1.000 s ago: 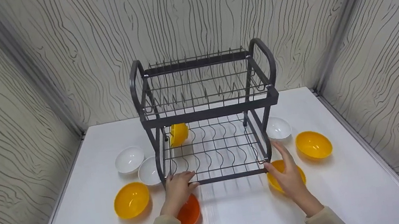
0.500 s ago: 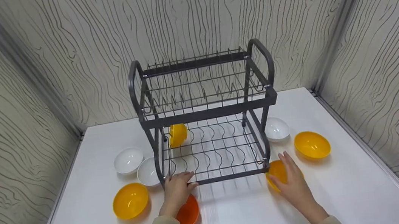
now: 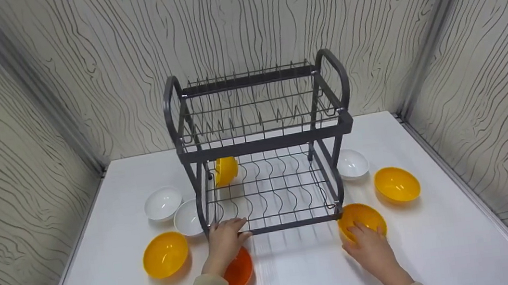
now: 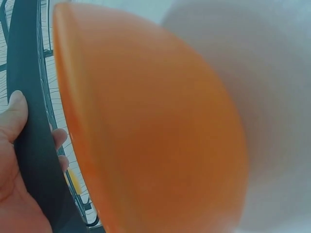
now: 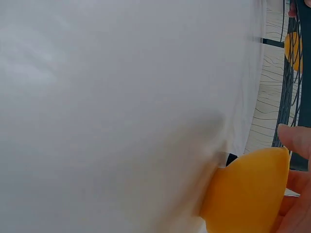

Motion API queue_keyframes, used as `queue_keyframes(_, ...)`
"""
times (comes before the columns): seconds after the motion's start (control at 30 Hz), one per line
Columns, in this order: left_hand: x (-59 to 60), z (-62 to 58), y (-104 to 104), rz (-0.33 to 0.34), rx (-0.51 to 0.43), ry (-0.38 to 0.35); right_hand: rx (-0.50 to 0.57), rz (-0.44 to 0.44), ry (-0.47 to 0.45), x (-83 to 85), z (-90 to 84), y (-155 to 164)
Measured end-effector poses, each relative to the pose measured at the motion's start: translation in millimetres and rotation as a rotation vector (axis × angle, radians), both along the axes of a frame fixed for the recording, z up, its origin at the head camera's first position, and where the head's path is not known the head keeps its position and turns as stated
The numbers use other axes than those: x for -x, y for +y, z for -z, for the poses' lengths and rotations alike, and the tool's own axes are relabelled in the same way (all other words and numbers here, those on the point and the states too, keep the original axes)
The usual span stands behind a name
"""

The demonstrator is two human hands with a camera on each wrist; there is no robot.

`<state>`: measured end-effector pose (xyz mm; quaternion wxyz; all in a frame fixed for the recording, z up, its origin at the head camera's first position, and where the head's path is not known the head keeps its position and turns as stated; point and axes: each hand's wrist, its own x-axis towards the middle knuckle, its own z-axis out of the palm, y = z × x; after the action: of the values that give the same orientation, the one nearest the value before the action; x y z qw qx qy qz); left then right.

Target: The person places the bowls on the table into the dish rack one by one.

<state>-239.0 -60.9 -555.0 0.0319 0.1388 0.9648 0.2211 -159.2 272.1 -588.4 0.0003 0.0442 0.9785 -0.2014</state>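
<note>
A dark grey two-tier dish rack (image 3: 264,143) stands mid-table. My left hand (image 3: 227,233) grips the left end of its lower front bar (image 4: 34,145), thumb in front and fingers behind. An orange bowl (image 3: 241,272) lies under that wrist and fills the left wrist view (image 4: 146,121). My right hand (image 3: 368,240) holds the near rim of a yellow bowl (image 3: 362,216) that sits by the rack's right front foot. In the right wrist view a fingertip (image 5: 294,138) lies over the rim of this bowl (image 5: 248,194).
A small yellow bowl (image 3: 226,170) stands on edge at the lower tier's back left. Two white bowls (image 3: 163,203) (image 3: 188,218) and a yellow one (image 3: 165,254) lie left of the rack. A white bowl (image 3: 352,163) and a yellow bowl (image 3: 397,184) lie right. Walls enclose the white table (image 3: 299,277).
My right hand drew back from the rack's right front corner and came down on the yellow bowl's near rim. The left hand and the rack stayed put.
</note>
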Motion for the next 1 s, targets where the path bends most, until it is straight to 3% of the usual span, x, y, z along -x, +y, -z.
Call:
queue_keyframes(0.27,-0.3,-1.4,1,0.012,0.001,0.009,-0.052,0.009,-0.078,-2.8,-0.4,-2)
queue_keyframes(0.53,-2.0,-0.6,-1,0.000,-0.011,0.030,-0.071,0.035,-0.006,-9.0,-2.4,-6)
queue_keyframes(0.87,-0.9,0.1,0,-0.010,-0.019,-0.010,-0.091,0.096,-0.032,-22.0,-13.0,-9)
queue_keyframes(1.0,-0.9,0.7,-1,-0.004,-0.020,-0.007,-0.088,0.127,0.036,-28.7,-20.7,-11)
